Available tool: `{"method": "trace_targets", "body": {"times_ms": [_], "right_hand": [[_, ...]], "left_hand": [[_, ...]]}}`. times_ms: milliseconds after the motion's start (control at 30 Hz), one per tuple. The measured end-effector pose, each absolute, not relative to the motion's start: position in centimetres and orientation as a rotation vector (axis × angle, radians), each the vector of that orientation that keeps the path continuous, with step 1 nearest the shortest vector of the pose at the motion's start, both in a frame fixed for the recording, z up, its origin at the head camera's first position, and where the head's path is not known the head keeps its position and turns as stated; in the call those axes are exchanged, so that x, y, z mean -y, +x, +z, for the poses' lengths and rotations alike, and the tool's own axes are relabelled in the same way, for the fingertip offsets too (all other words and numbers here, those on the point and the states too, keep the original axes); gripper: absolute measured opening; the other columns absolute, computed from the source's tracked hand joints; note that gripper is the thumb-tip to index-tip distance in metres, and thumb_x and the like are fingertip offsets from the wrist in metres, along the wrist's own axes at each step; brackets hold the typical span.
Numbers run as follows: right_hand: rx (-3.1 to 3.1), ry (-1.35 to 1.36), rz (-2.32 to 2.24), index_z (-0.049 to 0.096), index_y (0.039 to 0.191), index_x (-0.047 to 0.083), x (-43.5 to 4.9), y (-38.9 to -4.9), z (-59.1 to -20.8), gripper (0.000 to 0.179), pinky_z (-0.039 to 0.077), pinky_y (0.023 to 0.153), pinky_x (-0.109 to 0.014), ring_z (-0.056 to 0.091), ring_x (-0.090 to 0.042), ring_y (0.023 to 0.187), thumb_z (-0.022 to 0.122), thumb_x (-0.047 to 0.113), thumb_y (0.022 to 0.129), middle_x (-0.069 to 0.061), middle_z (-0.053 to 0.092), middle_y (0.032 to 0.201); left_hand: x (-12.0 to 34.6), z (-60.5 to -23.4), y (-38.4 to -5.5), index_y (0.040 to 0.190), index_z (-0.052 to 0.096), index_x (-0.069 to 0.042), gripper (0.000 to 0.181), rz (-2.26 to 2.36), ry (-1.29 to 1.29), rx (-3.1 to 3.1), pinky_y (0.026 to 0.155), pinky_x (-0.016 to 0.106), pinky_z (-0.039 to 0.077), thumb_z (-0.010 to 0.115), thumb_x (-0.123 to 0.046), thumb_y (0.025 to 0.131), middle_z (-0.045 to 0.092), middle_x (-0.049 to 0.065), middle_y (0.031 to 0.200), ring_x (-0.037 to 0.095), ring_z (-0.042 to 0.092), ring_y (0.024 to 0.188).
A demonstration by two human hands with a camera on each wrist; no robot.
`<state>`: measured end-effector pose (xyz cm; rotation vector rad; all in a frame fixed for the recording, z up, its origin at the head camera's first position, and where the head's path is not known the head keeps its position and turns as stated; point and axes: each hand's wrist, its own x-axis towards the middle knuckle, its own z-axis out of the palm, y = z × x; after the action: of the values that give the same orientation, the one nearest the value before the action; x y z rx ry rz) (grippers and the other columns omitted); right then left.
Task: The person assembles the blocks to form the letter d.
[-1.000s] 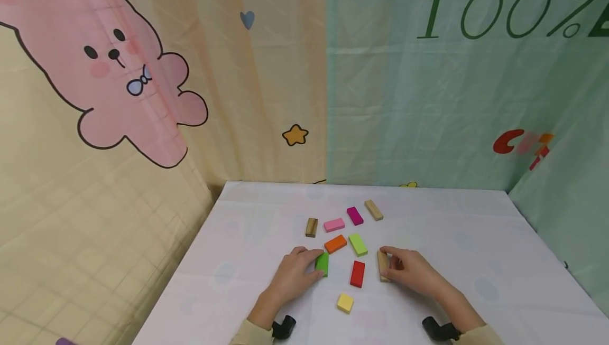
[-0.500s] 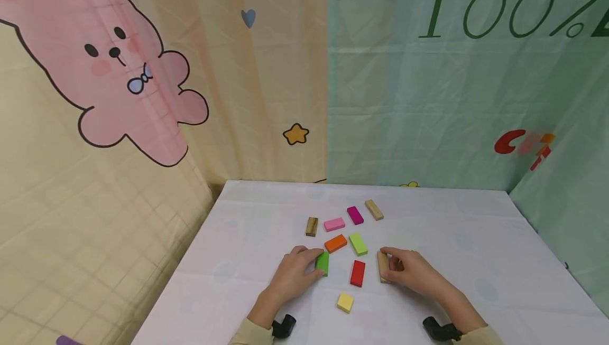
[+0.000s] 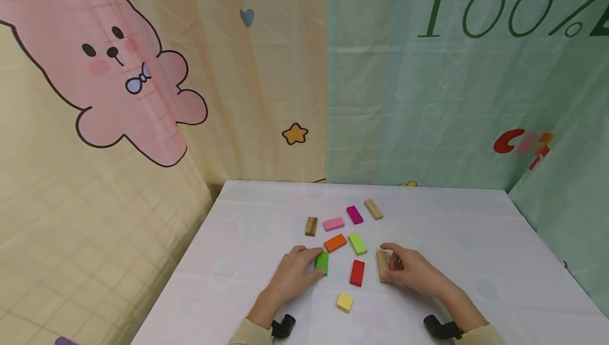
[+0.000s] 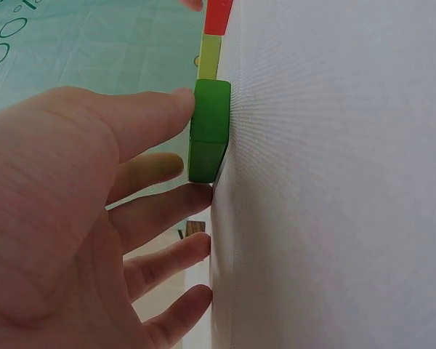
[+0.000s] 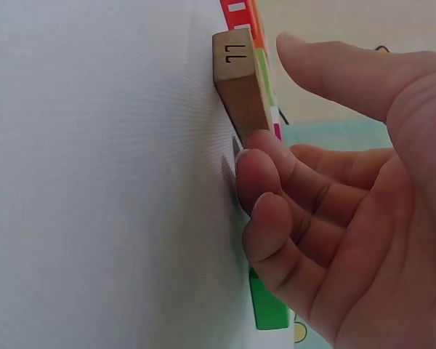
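Note:
My left hand (image 3: 295, 273) is at the left of the group, its thumb and forefinger at the two ends of a green block (image 3: 322, 263) on the table. In the left wrist view the thumb (image 4: 160, 113) lies right at the edge of that block and the other fingers are spread, fairly straight. To the right, my right hand (image 3: 411, 271) is beside a plain wooden block (image 3: 382, 266). Seen from the right wrist, the thumb (image 5: 305, 62) stands apart from this block, which bears a printed mark on its end; the other fingers are bent loosely beside it.
Between the hands lie a red block (image 3: 357, 273), a lime block (image 3: 358, 243), an orange block (image 3: 335, 243) and a yellow block (image 3: 344, 302). Farther back are pink (image 3: 334, 224), magenta (image 3: 354, 215) and wooden blocks (image 3: 373, 209). Another green block (image 5: 269, 302) shows past the right fingers.
My right forefinger has lifted slightly off the far end of the wooden block. The left hand and the blocks have stayed in place.

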<state>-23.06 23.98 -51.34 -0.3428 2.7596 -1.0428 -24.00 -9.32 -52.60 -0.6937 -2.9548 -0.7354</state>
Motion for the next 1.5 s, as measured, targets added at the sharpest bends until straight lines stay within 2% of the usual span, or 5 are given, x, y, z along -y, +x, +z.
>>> {"method": "trace_targets", "body": {"times_ms": [233,600,1000,1300,1500], "right_hand": [[-2.778,-0.297,-1.013,0.057,0.136,0.01,-24.2,-23.1,-50.4,0.06,0.049,0.059,-0.027,0.053,-0.017,0.071,0.083,0.025,0.084,0.002,0.057,0.081],[-2.886,-0.324,-0.967,0.063,0.133,0.014,-25.1,-26.1,-49.1,0.041,0.05,0.057,-0.029,0.054,-0.016,0.071,0.073,0.021,0.093,0.003,0.059,0.084],[-2.934,-0.275,-0.97,0.063,0.133,0.012,-26.2,-31.4,-49.1,0.038,0.051,0.065,-0.031,0.056,-0.02,0.079,0.069,0.021,0.097,-0.002,0.062,0.091],[-2.922,-0.279,-1.005,0.059,0.136,0.009,-26.8,-34.9,-49.8,0.041,0.054,0.069,-0.034,0.059,-0.023,0.087,0.066,0.021,0.098,-0.007,0.065,0.099],[-2.89,-0.282,-1.056,0.056,0.139,0.006,-26.9,-35.9,-50.4,0.044,0.053,0.068,-0.035,0.06,-0.024,0.088,0.065,0.02,0.098,-0.012,0.066,0.104]], "left_hand": [[9.3,-52.6,-23.9,0.142,0.059,-0.023,0.053,-0.76,-0.703,2.945,0.1,0.05,0.045,0.07,-0.043,0.094,0.061,-0.009,0.134,0.02,0.051,0.124],[9.4,-51.5,-23.4,0.144,0.057,-0.024,0.053,-0.811,-0.669,2.925,0.105,0.055,0.042,0.069,-0.041,0.096,0.052,0.006,0.146,0.027,0.046,0.135],[8.2,-51.0,-23.4,0.144,0.057,-0.02,0.052,-0.852,-0.739,2.914,0.106,0.051,0.043,0.069,-0.036,0.096,0.051,0.002,0.147,0.022,0.046,0.134],[6.4,-50.6,-23.0,0.145,0.055,-0.027,0.05,-0.808,-0.931,2.901,0.106,0.042,0.045,0.067,-0.037,0.098,0.051,-0.012,0.144,0.013,0.047,0.131],[5.2,-50.6,-22.8,0.147,0.053,-0.031,0.051,-0.774,-1.044,2.923,0.106,0.041,0.045,0.066,-0.039,0.098,0.048,-0.013,0.147,0.012,0.045,0.134]]}}
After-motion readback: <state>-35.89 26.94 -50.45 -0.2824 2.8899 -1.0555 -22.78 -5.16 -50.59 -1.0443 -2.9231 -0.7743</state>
